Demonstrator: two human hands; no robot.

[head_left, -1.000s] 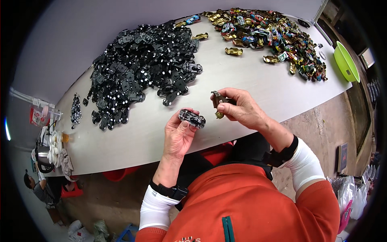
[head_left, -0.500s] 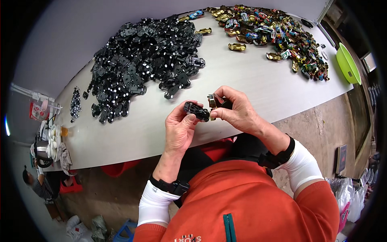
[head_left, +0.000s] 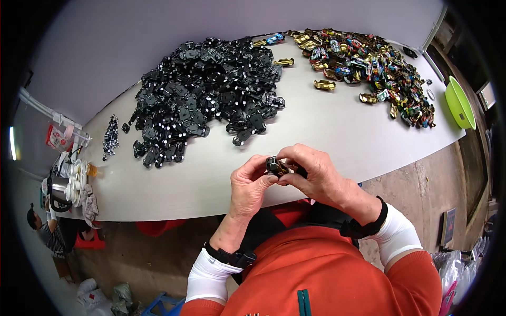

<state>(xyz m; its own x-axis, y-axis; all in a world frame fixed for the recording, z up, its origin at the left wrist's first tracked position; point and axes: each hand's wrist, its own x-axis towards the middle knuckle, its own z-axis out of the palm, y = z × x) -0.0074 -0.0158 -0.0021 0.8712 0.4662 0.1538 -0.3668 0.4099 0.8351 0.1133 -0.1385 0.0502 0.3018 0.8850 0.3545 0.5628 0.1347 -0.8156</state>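
Over the table's near edge, my left hand (head_left: 250, 188) pinches a black toy car chassis (head_left: 273, 165) between thumb and fingers. My right hand (head_left: 318, 175) meets it from the other side, closed on a toy car body that showed gold earlier. The two parts are up against each other; fingers hide most of both, so I cannot tell whether they are joined. Beyond my hands lies a large heap of black chassis (head_left: 205, 89) with white-marked wheels. Farther right is a pile of gold and multicoloured car bodies (head_left: 377, 66), with a few gold ones lying apart.
A green basin (head_left: 460, 103) stands at the table's right end. Small wheel-like pieces (head_left: 110, 138) lie at the left. A metal kettle (head_left: 59, 190), white cups (head_left: 78, 184) and a cloth (head_left: 90, 204) sit at the left end. Another person (head_left: 48, 231) is at far left.
My hands have drawn together, bringing the chassis and car body into contact. The chassis has turned in my left fingers. The view has tilted, so the table and heaps sit lower in it.
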